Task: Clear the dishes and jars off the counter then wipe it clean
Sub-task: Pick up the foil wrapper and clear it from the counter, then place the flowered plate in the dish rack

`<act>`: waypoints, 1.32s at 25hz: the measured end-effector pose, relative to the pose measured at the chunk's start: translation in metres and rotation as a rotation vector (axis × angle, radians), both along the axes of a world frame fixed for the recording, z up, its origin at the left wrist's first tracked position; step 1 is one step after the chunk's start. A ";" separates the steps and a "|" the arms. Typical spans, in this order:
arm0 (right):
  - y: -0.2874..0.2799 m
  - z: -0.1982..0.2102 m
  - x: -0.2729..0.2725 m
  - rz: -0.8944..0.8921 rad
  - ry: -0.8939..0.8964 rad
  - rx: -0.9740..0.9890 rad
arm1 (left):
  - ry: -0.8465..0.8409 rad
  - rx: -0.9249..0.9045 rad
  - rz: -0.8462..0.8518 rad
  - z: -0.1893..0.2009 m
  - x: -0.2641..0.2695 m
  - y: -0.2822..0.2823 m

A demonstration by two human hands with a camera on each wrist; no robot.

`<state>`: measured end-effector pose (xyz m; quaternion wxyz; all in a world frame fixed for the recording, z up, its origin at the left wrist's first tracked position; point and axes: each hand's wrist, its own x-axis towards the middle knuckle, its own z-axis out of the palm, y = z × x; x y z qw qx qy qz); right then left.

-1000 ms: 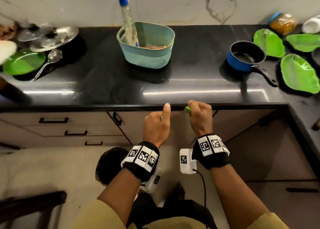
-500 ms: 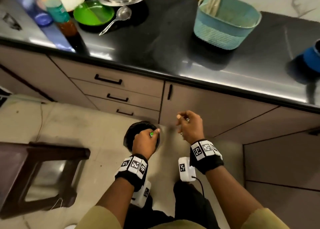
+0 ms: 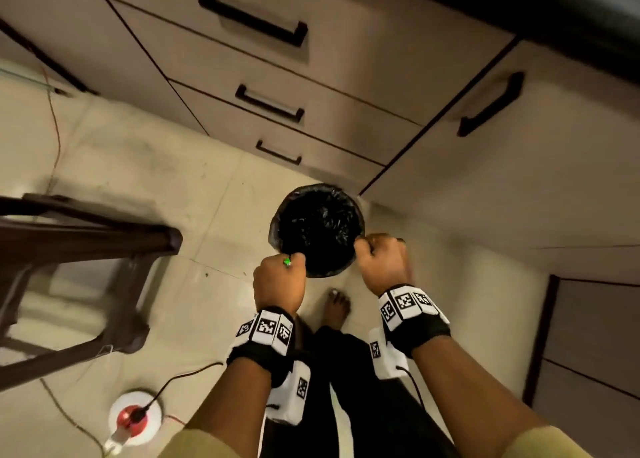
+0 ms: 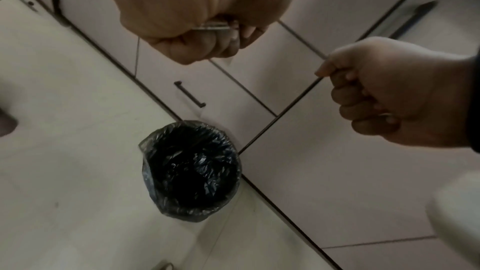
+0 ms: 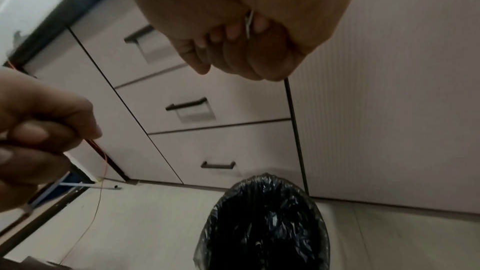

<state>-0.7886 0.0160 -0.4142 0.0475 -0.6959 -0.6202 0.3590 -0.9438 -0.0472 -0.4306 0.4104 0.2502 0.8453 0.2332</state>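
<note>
over the lined bin (image 3: 317, 230), left hand (image 3: 278, 281) fingers pinch a green scrap (image 3: 286, 261); right hand (image 3: 382, 261) fisted.

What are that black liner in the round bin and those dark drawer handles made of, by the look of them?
The crinkled black liner of the round floor bin looks like thin glossy plastic film: it creases and throws small glints. The dark bar handles on the beige drawers look like matt black metal, though painted plastic is possible; they are slim, straight and show no shine.
</note>
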 end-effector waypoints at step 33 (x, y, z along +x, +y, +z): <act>0.024 0.098 0.006 -0.052 -0.075 -0.134 | 0.278 0.069 -0.850 0.118 0.031 0.089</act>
